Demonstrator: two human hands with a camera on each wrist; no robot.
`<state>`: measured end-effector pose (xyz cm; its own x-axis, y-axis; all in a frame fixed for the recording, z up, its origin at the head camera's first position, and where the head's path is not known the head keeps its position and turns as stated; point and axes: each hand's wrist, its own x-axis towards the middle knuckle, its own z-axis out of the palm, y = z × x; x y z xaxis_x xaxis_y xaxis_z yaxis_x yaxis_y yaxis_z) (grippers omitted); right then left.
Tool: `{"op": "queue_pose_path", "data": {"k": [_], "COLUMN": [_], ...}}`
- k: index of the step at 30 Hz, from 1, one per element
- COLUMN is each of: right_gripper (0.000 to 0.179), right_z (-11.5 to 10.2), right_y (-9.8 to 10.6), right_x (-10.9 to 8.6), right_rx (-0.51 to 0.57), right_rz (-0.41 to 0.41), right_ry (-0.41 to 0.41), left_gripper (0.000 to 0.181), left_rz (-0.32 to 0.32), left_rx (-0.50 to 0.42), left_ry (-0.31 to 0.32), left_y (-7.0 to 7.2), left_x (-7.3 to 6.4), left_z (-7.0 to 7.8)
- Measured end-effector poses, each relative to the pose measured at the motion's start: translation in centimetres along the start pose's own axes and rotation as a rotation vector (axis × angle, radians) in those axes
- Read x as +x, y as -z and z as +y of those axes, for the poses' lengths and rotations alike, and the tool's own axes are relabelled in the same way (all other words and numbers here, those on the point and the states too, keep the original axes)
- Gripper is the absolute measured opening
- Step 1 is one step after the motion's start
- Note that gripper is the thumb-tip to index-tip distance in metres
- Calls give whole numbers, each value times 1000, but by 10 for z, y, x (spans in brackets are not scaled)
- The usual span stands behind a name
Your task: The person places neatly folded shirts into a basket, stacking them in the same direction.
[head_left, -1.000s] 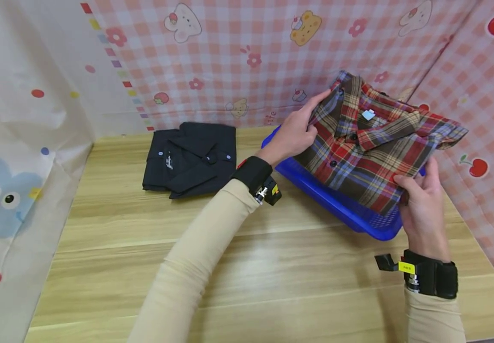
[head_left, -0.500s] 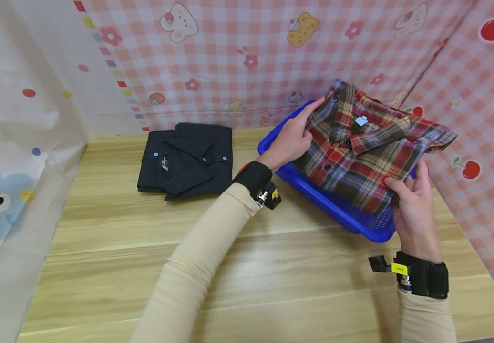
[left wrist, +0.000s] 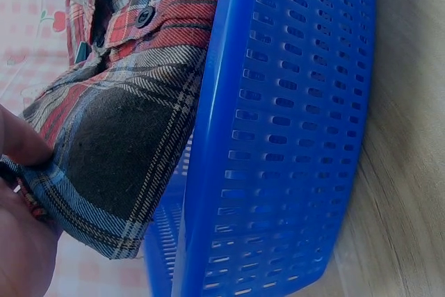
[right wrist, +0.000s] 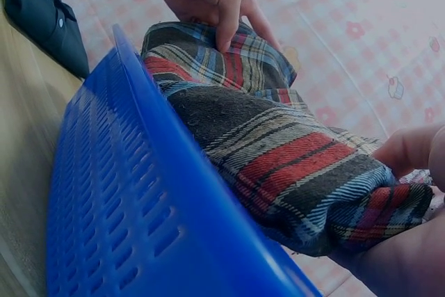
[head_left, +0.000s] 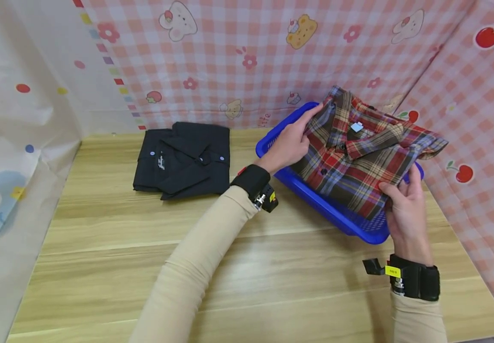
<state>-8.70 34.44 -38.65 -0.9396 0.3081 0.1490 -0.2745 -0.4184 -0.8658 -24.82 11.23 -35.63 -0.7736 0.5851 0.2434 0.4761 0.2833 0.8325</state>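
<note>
A folded plaid shirt [head_left: 350, 166] in red, brown and blue lies tilted over a blue plastic basket [head_left: 328, 214], its lower part inside the rim. My left hand [head_left: 289, 145] grips the shirt's left side, the index finger stretched along its edge. At the lower right edge my right hand [head_left: 407, 214] pinches the cloth, thumb on top and fingers underneath. In the left wrist view the shirt [left wrist: 118, 144] hangs over the basket's rim [left wrist: 208, 137]. Both hands show on the shirt [right wrist: 257, 130] in the right wrist view.
A folded black shirt [head_left: 182, 159] lies on the wooden table [head_left: 247, 271], left of the basket. Pink checked cloth [head_left: 247, 57] covers the wall behind, close to the basket and the plaid shirt. Another checked wall stands on the right.
The plaid shirt has sunk a little lower into the basket, with both hands still holding it. The whole head view has shifted slightly; the black shirt stays on the table.
</note>
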Motion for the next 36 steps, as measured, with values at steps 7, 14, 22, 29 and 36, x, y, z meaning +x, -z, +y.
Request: {"op": "queue_pose_path", "data": {"k": [7,14,22,29,36], "right_gripper": [71,73,72,72,72], "right_z": [2,4,6,7,9], "right_y": [0,3,6,8,9], "right_x": [0,0,0,-1,-2], "right_rx": [-7,-27,-84,-120,-147], "right_rz": [1,2,3,12,19], "right_ry": [-3,-5,-13,-28,-43], "left_gripper": [74,74,75,75,74], "left_rz": [-6,-19,-28,-27,-22], "left_rx": [3,-9,-17,-13,-5], "left_ry": [17,31,44,44,40], "left_y": [-1,-3,-6,-9,-11], "left_x": [-1,-2,-2,-2,-2], "left_z": [-3,-7,-11,-14,-17]}}
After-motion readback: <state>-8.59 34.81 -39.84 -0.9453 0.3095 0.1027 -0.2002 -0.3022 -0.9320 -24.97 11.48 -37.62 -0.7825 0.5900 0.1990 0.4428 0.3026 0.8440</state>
